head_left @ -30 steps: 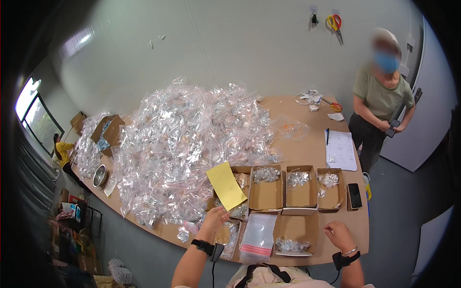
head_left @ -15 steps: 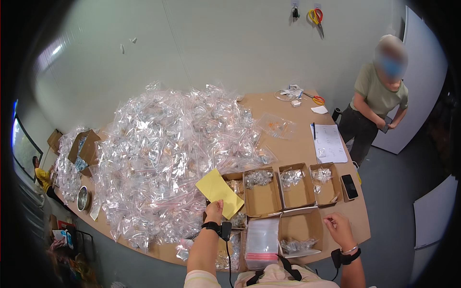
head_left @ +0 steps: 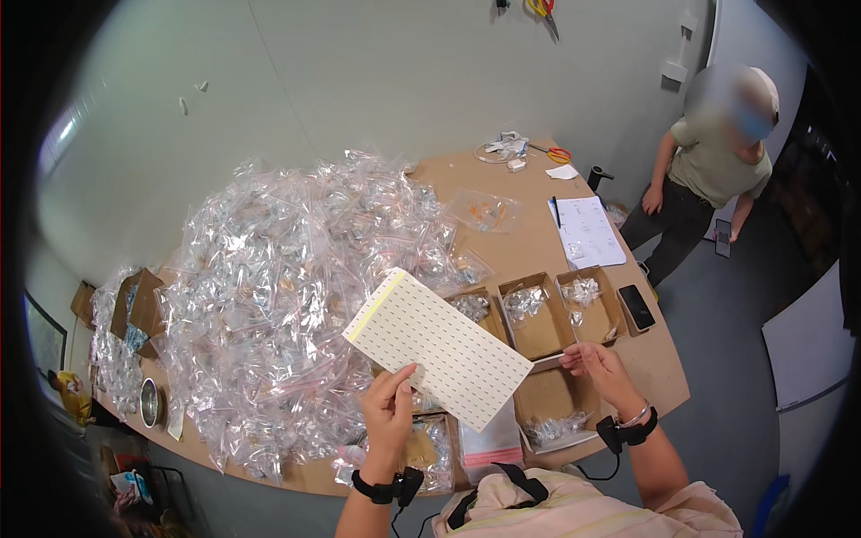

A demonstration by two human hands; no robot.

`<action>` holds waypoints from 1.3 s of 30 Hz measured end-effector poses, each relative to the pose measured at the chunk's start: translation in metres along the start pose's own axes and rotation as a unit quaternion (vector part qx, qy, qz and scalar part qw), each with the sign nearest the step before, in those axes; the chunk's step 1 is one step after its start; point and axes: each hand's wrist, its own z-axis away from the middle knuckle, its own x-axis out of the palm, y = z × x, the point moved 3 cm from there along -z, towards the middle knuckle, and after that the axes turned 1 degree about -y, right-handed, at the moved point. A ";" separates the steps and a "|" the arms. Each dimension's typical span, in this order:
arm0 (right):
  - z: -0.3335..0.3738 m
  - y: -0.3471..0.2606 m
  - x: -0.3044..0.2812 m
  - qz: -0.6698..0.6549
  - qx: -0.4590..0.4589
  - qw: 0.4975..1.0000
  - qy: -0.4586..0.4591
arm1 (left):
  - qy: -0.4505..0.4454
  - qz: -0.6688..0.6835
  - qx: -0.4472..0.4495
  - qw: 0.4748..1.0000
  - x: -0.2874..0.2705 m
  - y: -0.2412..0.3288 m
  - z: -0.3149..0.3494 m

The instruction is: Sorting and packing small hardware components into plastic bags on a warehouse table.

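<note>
A pale sheet of small printed labels (head_left: 438, 350) with a yellow strip along one edge hangs tilted over the cardboard boxes. My left hand (head_left: 388, 408) is closed on its lower edge, thumb and fingers pinching it. Over the rim of the near right cardboard box (head_left: 549, 394), my right hand (head_left: 605, 375) has its fingers curled together; whatever may be between the fingertips is too small to make out. Small clear packets (head_left: 558, 430) lie in that box. Beside it, partly under the sheet, sits a stack of clear zip bags (head_left: 489, 439) with red edges.
A large heap of filled clear bags (head_left: 278, 314) covers the left of the table. Farther back are open boxes of small packets (head_left: 536, 318), a phone (head_left: 637, 308), paper sheets (head_left: 585, 231) and red-and-yellow scissors (head_left: 554, 153). A person (head_left: 717, 161) stands at the right, holding a phone.
The sheet has turned from its yellow side to its printed side. My right hand has moved up and left to the box rim. The standing person has lowered the phone; the view has shifted.
</note>
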 end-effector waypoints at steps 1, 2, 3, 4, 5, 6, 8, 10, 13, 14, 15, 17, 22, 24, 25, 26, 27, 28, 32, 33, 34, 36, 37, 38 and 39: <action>0.000 -0.003 0.002 0.000 0.001 1.000 0.002 | -0.002 0.001 0.000 1.000 0.002 0.010 0.001; 0.000 -0.006 0.009 -0.063 0.017 0.997 -0.032 | -0.004 0.022 -0.001 1.000 0.005 0.020 0.003; 0.002 -0.009 0.016 -0.126 0.033 0.989 -0.066 | -0.007 0.044 -0.001 0.999 0.008 0.028 0.005; 0.005 -0.012 0.020 -0.126 0.033 0.989 -0.067 | -0.006 0.043 -0.001 0.999 0.010 0.035 0.008; 0.007 -0.017 0.026 -0.115 0.020 0.988 -0.104 | -0.015 0.052 0.001 0.999 0.012 0.041 0.010; 0.008 -0.021 0.030 -0.104 0.007 0.984 -0.141 | -0.024 0.060 0.003 0.998 0.013 0.045 0.011; 0.012 -0.019 0.034 -0.066 -0.011 0.988 -0.138 | -0.026 0.067 0.010 0.997 0.016 0.050 0.015; 0.016 -0.017 0.038 -0.026 -0.029 0.990 -0.134 | -0.030 0.073 0.018 0.997 0.017 0.055 0.017; 0.017 -0.018 0.043 -0.115 -0.028 0.980 -0.161 | -0.058 0.041 0.036 0.997 0.020 0.065 0.020; 0.019 -0.020 0.046 -0.135 -0.004 0.978 -0.161 | -0.070 -0.004 0.060 0.996 0.020 0.071 0.022; 0.022 -0.021 0.048 -0.155 0.021 0.975 -0.159 | -0.083 -0.049 0.083 0.992 0.021 0.077 0.023; 0.023 -0.025 0.049 -0.120 0.028 0.981 -0.151 | -0.097 -0.065 0.101 0.988 0.023 0.083 0.025; 0.027 -0.005 0.039 -0.093 0.056 0.982 -0.153 | -0.138 -0.087 0.137 0.977 0.028 0.086 0.029; 0.027 -0.001 0.036 -0.073 0.025 0.989 -0.124 | -0.158 -0.094 0.106 0.977 0.029 0.085 0.032; 0.028 -0.001 0.034 -0.074 0.026 0.989 -0.125 | -0.158 -0.095 0.104 0.977 0.028 0.084 0.033; 0.029 -0.003 0.032 -0.037 0.012 0.991 -0.126 | -0.136 -0.065 0.114 0.982 0.026 0.081 0.035; 0.029 -0.005 0.029 -0.001 -0.002 0.992 -0.128 | -0.113 -0.035 0.123 0.985 0.024 0.080 0.038; 0.030 -0.010 0.027 -0.001 -0.001 0.991 -0.134 | -0.108 -0.038 0.121 0.986 0.026 0.081 0.038; 0.037 -0.017 0.022 0.120 -0.010 0.982 -0.142 | 0.003 0.086 0.029 0.996 0.013 0.076 0.041; 0.038 -0.017 0.022 0.133 -0.038 0.980 -0.146 | -0.013 0.064 0.007 0.998 0.010 0.071 0.043; 0.039 -0.020 0.022 0.132 -0.039 0.978 -0.157 | -0.023 0.061 -0.026 0.998 0.010 0.069 0.046; 0.038 -0.031 0.022 0.180 -0.074 0.973 -0.122 | -0.038 0.058 -0.093 0.993 0.007 0.067 0.055; 0.039 -0.031 0.023 0.178 -0.076 0.971 -0.137 | -0.065 0.064 -0.156 0.983 0.007 0.064 0.061; 0.039 -0.031 0.022 0.181 -0.079 0.971 -0.135 | -0.076 0.040 -0.167 0.982 0.006 0.059 0.067; 0.038 -0.031 0.021 0.182 -0.084 0.970 -0.138 | -0.054 0.034 -0.173 0.983 0.001 0.050 0.076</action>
